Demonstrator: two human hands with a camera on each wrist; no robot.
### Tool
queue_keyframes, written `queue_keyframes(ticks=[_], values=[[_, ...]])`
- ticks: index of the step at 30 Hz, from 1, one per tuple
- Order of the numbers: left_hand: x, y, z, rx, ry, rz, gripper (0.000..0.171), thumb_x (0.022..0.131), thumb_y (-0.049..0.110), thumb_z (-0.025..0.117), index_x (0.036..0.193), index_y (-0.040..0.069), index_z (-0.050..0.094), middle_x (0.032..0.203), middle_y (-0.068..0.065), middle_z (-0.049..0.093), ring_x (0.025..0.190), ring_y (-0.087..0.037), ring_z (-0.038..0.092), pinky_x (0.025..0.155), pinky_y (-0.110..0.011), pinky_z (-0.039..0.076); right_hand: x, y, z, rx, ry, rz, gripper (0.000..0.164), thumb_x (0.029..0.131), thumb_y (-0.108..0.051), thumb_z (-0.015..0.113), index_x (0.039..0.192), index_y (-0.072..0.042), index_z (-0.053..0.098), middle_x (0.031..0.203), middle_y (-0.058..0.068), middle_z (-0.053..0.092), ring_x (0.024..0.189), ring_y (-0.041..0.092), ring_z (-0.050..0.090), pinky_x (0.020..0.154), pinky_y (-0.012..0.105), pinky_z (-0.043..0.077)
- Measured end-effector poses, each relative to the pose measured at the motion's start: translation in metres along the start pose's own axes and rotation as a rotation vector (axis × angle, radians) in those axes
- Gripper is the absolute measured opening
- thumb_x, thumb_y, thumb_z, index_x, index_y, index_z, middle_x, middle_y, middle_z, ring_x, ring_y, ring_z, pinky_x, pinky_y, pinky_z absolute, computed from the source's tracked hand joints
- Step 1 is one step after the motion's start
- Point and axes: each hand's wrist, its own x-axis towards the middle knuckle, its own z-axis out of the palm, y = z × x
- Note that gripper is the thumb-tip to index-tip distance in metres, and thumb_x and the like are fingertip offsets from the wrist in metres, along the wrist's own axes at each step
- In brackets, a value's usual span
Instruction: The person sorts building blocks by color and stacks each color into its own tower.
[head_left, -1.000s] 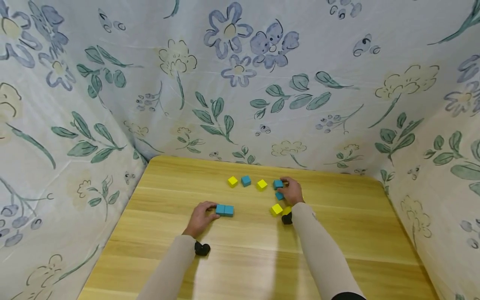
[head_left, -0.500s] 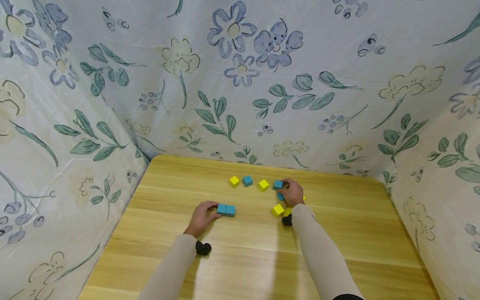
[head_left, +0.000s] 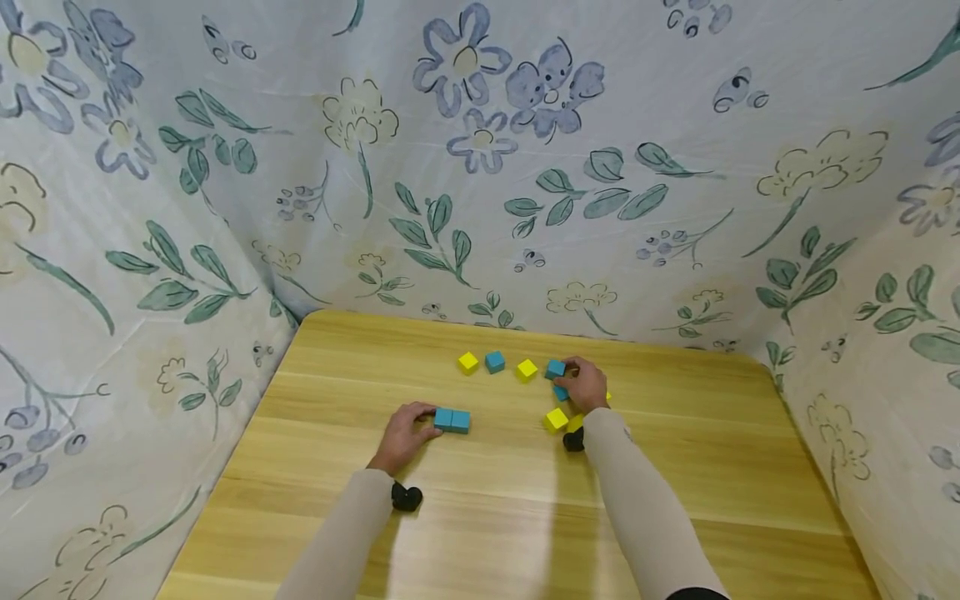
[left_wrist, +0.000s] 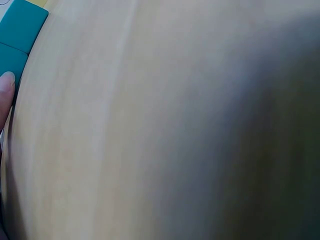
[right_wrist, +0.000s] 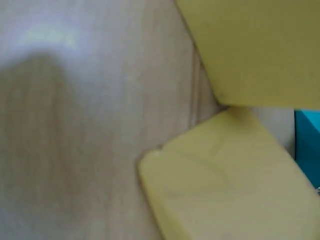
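Observation:
In the head view my left hand [head_left: 403, 433] pinches a blue block [head_left: 443, 418] between thumb and fingers, at the left end of a pair. The second blue block [head_left: 461, 422] sits flush against its right side. The left wrist view catches the thumb [left_wrist: 6, 90] against the nearer block, with the other block [left_wrist: 24, 22] beyond. Farther back on the right, my right hand [head_left: 587, 386] pinches a blue block [head_left: 555, 369] with its fingertips. Another blue block [head_left: 561, 392] lies just under that hand, partly hidden.
A spaced row of yellow block [head_left: 468, 363], blue block [head_left: 494, 362] and yellow block [head_left: 527, 371] leads up to the right hand's block. Yellow blocks [head_left: 556, 420] lie by the right wrist, partly covered; two yellow blocks [right_wrist: 260, 55] fill the right wrist view. Floral cloth [head_left: 525, 208] surrounds the wooden table [head_left: 480, 517].
The head view has shifted slightly. Both hands keep their grip on the same blue blocks in almost the same places.

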Motion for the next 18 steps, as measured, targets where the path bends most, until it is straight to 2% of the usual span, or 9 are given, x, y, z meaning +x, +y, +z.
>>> queue_keyframes(ticks=[7, 13, 18], values=[[0.001, 0.001, 0.002, -0.018, 0.010, -0.015, 0.036, 0.082, 0.012, 0.077, 0.116, 0.005, 0.067, 0.112, -0.008, 0.065, 0.099, -0.026, 0.058, 0.088, -0.044, 0.047, -0.001, -0.001, -0.005, 0.153, -0.010, 0.003, 0.039, 0.091, -0.011, 0.067, 0.127, -0.002, 0.057, 0.131, 0.018, 0.054, 0.119, 0.035, 0.047, 0.102, 0.049, 0.040], [0.001, -0.002, 0.002, -0.014, 0.018, 0.009, 0.036, 0.082, 0.013, 0.077, 0.115, 0.005, 0.067, 0.111, -0.007, 0.066, 0.097, -0.025, 0.058, 0.086, -0.045, 0.047, -0.006, -0.004, -0.005, 0.157, -0.005, -0.047, 0.041, 0.092, -0.011, 0.066, 0.130, -0.002, 0.055, 0.133, 0.018, 0.053, 0.123, 0.035, 0.046, 0.102, 0.050, 0.040], [0.001, -0.002, 0.003, -0.015, 0.013, -0.001, 0.036, 0.081, 0.012, 0.077, 0.115, 0.005, 0.067, 0.111, -0.007, 0.066, 0.098, -0.025, 0.058, 0.087, -0.045, 0.047, -0.011, -0.007, -0.005, 0.170, 0.004, -0.090, 0.042, 0.093, -0.014, 0.065, 0.132, -0.003, 0.055, 0.132, 0.019, 0.053, 0.123, 0.036, 0.046, 0.102, 0.050, 0.040]])
